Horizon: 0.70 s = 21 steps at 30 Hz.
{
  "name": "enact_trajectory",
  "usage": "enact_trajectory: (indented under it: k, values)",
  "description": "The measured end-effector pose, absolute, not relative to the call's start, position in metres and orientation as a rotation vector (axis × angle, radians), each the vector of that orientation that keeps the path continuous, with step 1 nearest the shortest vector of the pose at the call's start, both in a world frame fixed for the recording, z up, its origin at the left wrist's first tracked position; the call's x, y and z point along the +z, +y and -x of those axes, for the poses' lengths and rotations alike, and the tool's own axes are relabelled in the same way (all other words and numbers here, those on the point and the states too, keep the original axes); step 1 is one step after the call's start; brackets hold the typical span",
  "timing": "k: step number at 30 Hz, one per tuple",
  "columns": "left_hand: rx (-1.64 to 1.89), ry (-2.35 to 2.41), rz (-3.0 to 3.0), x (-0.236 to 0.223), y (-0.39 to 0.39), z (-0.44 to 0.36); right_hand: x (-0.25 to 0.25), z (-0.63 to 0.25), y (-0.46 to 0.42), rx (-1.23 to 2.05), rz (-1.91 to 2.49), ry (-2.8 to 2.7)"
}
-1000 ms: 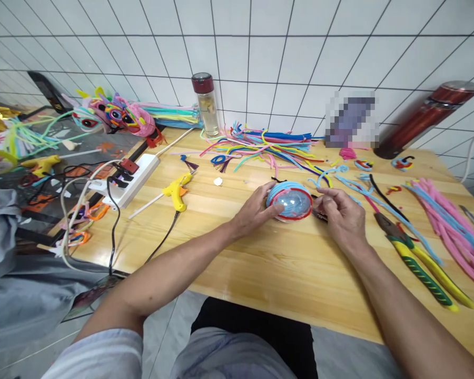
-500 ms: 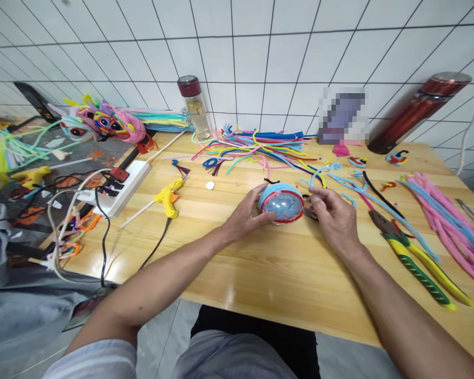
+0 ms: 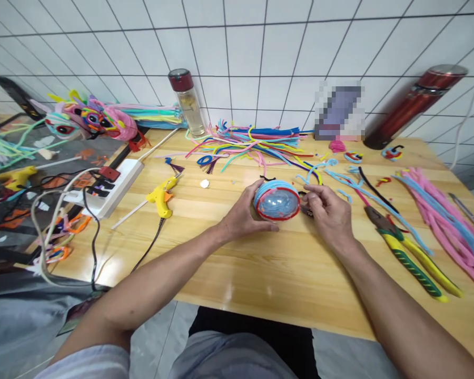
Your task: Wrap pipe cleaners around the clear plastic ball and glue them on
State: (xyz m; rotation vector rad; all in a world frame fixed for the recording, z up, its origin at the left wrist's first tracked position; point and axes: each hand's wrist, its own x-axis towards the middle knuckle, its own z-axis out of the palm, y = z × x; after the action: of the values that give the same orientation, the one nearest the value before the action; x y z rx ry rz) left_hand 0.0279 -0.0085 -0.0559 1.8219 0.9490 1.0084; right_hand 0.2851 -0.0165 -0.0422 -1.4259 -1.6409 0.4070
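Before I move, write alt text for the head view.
Left hand holds a blue, red-rimmed ball above a wooden table; right hand is beside it. Glue gun lies left, pliers right.

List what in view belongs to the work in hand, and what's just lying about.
Work in hand:
- round blue piece, in left hand
- small dark item, unclear, at right hand

Apparently lying about:
- glue gun
- pliers
- bottle
- flask
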Motion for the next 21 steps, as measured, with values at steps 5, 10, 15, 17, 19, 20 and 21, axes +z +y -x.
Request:
enact_trajectory:
  k: [5, 10, 15, 17, 19, 20, 21]
  values:
    - [1.013, 0.958, -1.874, -0.063, -0.005, -0.028, -0.042, -0.281, -0.018, 0.436, 1.399, -1.663]
    - [1.002, 0.992, -1.898, -0.063, -0.005, -0.028, -0.039, -0.284, -0.017, 0.423, 1.411, -1.642]
    - [0.983, 1.042, -1.895, -0.057, -0.008, -0.028, -0.037, -0.298, -0.008, 0.342, 1.495, -1.459]
    - [0.975, 1.048, -1.891, -0.057, -0.009, -0.028, -0.039, -0.302, -0.005, 0.332, 1.496, -1.434]
    - [0.971, 1.045, -1.894, -0.057, -0.009, -0.028, -0.041, -0.304, -0.003, 0.312, 1.503, -1.452]
    - [0.972, 1.045, -1.897, -0.057, -0.009, -0.028, -0.042, -0.304, -0.003, 0.304, 1.508, -1.471]
    - [0.973, 1.047, -1.9, -0.058, -0.01, -0.027, -0.042, -0.304, -0.002, 0.301, 1.512, -1.492]
